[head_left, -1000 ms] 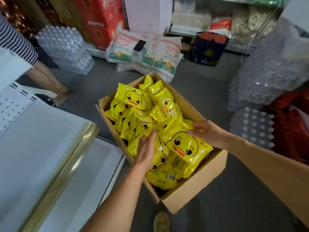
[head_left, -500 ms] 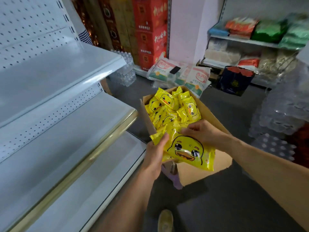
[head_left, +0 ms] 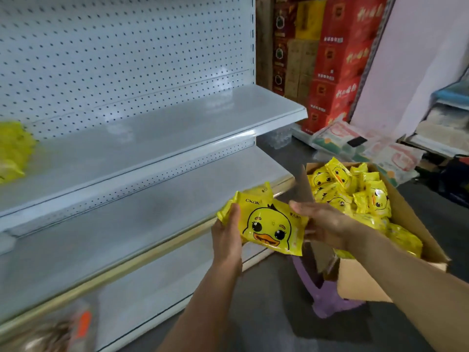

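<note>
Left hand [head_left: 227, 237] and right hand [head_left: 327, 224] clasp a yellow duck packet [head_left: 271, 228], not yet on the shelf [head_left: 152, 212] (the carton [head_left: 365, 283] looks nearly full).

The middle shelf [head_left: 152, 212], centre left of the frame, is bare along its width, and the gap from it up to the lip of the upper shelf [head_left: 177, 128] is open from the front. The pack [head_left: 269, 227] hangs just before the middle shelf's gold edge. The upper shelf is also bare, except for yellow packs [head_left: 12, 151] at the far left edge. At right centre the box [head_left: 368, 285], on a purple stool [head_left: 327, 301], stands close to the shelf end and narrows the way there. A blurred packet [head_left: 63, 329] fills the lower left corner.
</note>
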Motion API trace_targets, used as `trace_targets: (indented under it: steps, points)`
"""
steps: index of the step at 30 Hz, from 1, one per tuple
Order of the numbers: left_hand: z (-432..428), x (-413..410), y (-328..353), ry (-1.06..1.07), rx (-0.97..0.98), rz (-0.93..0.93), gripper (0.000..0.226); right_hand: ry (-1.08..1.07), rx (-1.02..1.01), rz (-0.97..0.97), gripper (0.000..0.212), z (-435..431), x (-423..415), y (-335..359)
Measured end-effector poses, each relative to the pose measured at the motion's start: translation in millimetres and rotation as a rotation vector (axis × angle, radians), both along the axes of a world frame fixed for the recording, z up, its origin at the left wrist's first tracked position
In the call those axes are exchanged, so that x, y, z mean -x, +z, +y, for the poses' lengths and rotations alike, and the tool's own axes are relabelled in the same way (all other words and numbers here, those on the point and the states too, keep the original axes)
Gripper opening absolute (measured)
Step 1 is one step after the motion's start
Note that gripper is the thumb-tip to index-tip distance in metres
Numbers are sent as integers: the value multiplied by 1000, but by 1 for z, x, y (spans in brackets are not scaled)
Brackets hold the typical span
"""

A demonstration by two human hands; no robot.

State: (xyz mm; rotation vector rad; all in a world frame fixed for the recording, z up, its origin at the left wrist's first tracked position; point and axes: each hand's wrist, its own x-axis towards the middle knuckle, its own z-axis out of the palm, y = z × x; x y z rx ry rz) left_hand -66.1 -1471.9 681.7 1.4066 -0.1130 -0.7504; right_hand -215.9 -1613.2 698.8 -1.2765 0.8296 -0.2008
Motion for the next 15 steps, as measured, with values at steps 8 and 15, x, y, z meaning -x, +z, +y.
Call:
trace_targets:
  steps: [8,15]
  points:
    - [108,-86,25,291,145,89,21,135,-12,-120,41,93,-127,9]
    - [230,-179,50,354,177,98,27,238,66,-200,43,197,-238,37]
